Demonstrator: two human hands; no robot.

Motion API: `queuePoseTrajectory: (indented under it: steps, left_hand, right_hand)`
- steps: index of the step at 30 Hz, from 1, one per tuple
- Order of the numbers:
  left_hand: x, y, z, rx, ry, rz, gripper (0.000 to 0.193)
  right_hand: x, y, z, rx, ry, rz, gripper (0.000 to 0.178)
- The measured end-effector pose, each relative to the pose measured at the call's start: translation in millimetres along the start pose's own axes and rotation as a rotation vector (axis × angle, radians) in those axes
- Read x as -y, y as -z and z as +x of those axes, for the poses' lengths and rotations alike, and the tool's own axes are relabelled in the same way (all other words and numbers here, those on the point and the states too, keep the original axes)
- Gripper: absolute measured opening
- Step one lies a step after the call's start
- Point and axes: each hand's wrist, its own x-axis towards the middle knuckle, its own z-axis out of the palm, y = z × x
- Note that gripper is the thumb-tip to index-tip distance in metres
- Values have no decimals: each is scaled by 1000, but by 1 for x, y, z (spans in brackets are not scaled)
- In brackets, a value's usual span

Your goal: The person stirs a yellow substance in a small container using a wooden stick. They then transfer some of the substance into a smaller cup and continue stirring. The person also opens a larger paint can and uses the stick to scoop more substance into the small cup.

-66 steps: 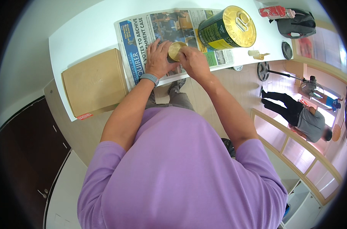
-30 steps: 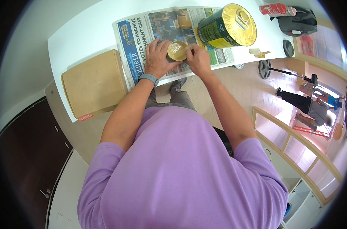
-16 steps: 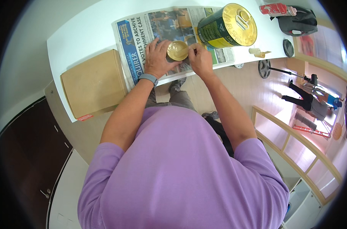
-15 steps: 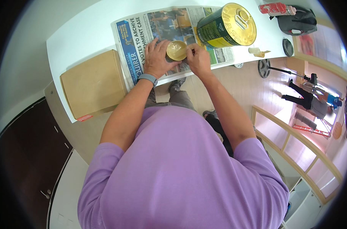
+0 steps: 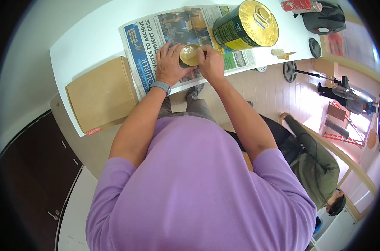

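Note:
A small round can point(image 5: 189, 58) with a gold-coloured inside rests on the spread newspaper point(image 5: 136, 67). The fingers of my left hand point(image 5: 169, 66) lie along the can's left side, and the thumb wraps its near side, so the hand is closed round it. My right hand point(image 5: 212, 65) is pinched at the can's right rim. A pale, flat shape reaches from those fingers over the opening, but I cannot make out what it is. Beyond my right hand stands a large green and yellow tin point(image 5: 240, 29) with a gold top.
A brown cardboard box point(image 5: 101, 94) lies at the left of the white table point(image 5: 79, 54). Toward the right end are a small pale cup-like piece point(image 5: 277, 52), a dark bag point(image 5: 323, 21) and a red bottle point(image 5: 296, 6). A person in an olive jacket point(image 5: 317, 169) is close on my right.
My right hand has shifted slightly left over the can's rim. My left hand stays on the can. The person in the olive jacket has come into view on the right.

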Motion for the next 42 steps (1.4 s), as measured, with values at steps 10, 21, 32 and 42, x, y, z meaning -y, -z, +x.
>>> queuePoseTrajectory:
  steps: [10,21,32,42]
  left_hand:
    - [-1,1,0,12,8,-16,92]
    - [-1,0,0,1,0,-7,93]
    - [1,1,0,-2,-13,-9,94]
    - [2,2,0,5,-5,-38,93]
  right_hand:
    - [-3,1,0,-3,44,2,19]
    - [1,3,5,-58,74,-15,19]
    - [1,2,10,-39,91,27,19]
    - [1,4,8,-55,63,42,19]
